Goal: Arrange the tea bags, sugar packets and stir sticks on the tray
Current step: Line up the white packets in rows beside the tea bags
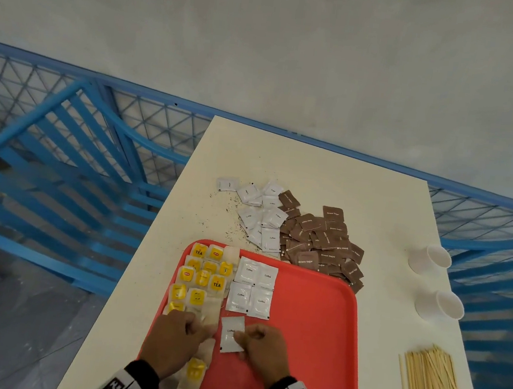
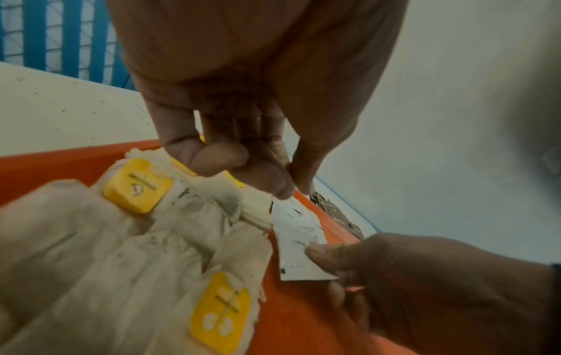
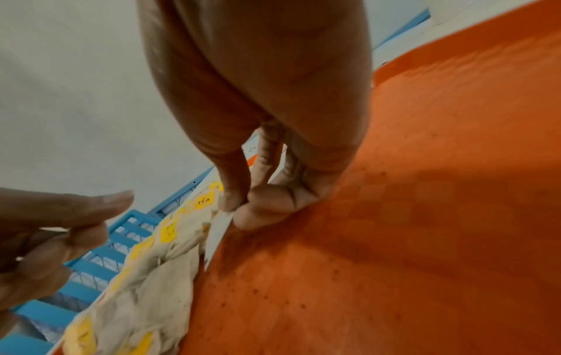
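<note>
Your right hand pinches the right edge of a white packet between thumb and forefinger, low over the near part of the red tray. Your left hand has curled fingers on the tea bags just left of it; whether it also nips the packet's far corner is unclear. The packet's long axis runs away from you, in line with the four packets laid beyond it, so its slot probably lies just ahead.

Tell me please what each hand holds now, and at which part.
The right hand pinches the white packet at its right edge. The left hand has curled fingers over the tea bags; any hold cannot be told.
</note>
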Demonstrator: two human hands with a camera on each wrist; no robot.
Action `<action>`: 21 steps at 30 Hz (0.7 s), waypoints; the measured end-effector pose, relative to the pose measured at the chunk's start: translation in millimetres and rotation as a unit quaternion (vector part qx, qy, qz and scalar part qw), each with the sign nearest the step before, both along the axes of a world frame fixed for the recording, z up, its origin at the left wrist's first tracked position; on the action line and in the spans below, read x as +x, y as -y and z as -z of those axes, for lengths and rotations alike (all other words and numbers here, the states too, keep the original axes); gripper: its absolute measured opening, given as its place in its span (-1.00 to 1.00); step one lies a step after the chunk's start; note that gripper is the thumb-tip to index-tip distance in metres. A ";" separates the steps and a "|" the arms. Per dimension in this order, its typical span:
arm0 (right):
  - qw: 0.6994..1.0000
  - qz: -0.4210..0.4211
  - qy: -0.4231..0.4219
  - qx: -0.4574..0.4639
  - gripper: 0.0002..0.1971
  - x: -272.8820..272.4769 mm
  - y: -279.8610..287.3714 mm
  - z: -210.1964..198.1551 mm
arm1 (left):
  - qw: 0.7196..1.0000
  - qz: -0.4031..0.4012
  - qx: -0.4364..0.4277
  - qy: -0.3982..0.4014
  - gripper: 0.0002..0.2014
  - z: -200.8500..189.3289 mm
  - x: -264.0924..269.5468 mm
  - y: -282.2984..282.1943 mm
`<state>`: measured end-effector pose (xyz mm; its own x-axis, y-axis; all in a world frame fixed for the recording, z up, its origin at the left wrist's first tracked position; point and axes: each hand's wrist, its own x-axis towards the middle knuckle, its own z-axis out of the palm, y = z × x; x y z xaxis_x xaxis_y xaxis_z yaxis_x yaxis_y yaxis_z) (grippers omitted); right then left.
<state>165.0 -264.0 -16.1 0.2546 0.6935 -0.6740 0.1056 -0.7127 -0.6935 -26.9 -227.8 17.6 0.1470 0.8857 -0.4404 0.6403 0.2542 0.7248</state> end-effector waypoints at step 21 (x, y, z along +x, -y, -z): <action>0.965 -0.038 0.255 0.058 -0.82 11.2 -16.0 0.1 | 0.953 0.239 0.132 -0.132 -0.65 8.4 33.3 0.0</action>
